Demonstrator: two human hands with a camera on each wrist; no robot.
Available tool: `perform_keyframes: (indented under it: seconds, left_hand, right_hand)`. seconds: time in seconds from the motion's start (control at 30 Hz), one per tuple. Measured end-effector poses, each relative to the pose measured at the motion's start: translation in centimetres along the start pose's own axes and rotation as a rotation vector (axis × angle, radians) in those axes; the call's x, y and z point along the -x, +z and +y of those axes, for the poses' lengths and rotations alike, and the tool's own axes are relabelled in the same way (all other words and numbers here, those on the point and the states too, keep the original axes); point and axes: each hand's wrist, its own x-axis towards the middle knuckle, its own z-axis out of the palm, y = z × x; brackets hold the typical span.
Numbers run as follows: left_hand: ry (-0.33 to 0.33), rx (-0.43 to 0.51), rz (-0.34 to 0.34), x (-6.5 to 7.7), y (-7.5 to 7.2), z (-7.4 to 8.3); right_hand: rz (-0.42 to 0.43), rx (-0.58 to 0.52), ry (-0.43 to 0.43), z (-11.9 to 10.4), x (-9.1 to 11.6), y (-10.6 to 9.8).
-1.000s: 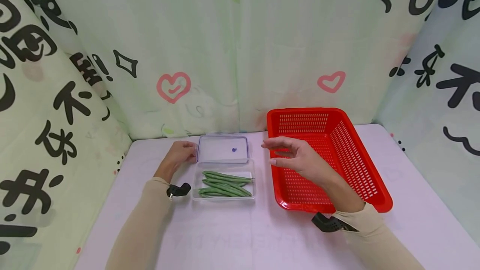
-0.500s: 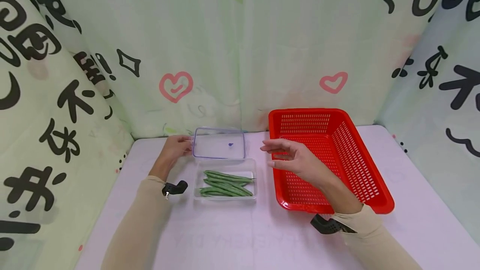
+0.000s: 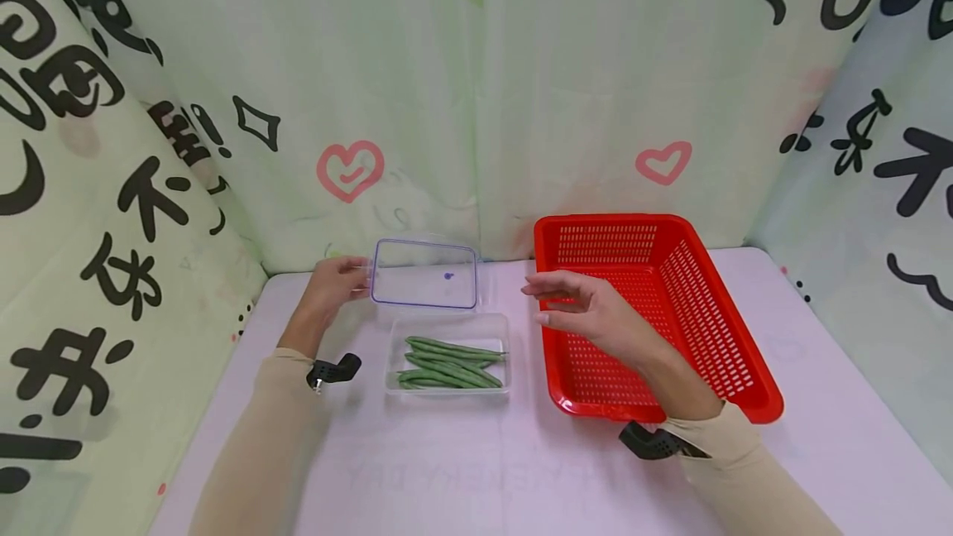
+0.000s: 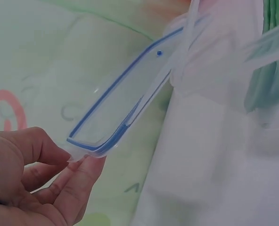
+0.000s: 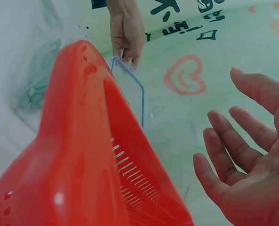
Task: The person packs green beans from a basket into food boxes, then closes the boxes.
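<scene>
My left hand [image 3: 332, 291] pinches the left edge of a clear lid [image 3: 424, 288] with a blue seal; the thumb and fingers meet at its end tab in the left wrist view. The lid is tilted above the table, behind a clear plastic container [image 3: 447, 323]. Inside the container lie several green beans [image 3: 450, 364]. My right hand [image 3: 596, 313] hovers over the left side of a red basket [image 3: 733, 337], fingers spread and relaxed, holding nothing. In the right wrist view, the basket's rim [image 5: 73, 94] fills the foreground beside those fingers.
A pale pink table [image 3: 476, 470] carries everything. A printed curtain [image 3: 514, 106] with hearts hangs directly behind the table's back edge and along both sides. The red basket stands to the right of the container, a narrow gap between them.
My left hand has moved back and slightly left, raising the lid away from the container's back edge. My right hand has stayed nearly still over the basket.
</scene>
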Motion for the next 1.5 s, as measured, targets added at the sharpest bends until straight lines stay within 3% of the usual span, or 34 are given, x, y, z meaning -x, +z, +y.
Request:
perform_keyframes:
  seconds: [0.3,0.53,0.83,1.17,1.5]
  left_hand:
    - [0.031,0.002,0.01,0.8,-1.3,1.0]
    - [0.073,0.058,0.006,2.0,-1.6,2.0]
    - [0.101,0.14,-0.023,4.4,-0.6,2.9]
    - [0.117,0.186,-0.045,7.3,0.8,3.6]
    - [0.117,0.185,-0.047,9.3,1.5,3.8]
  right_hand:
    - [-0.008,-0.018,-0.002,0.0,-0.1,0.1]
    - [0.014,-0.02,-0.001,0.0,-0.2,0.3]
    - [0.052,-0.072,0.018,-0.2,-0.6,1.1]
    - [0.137,-0.046,0.078,-0.3,-1.5,1.7]
    - [0.125,-0.103,0.142,-0.8,-1.8,2.2]
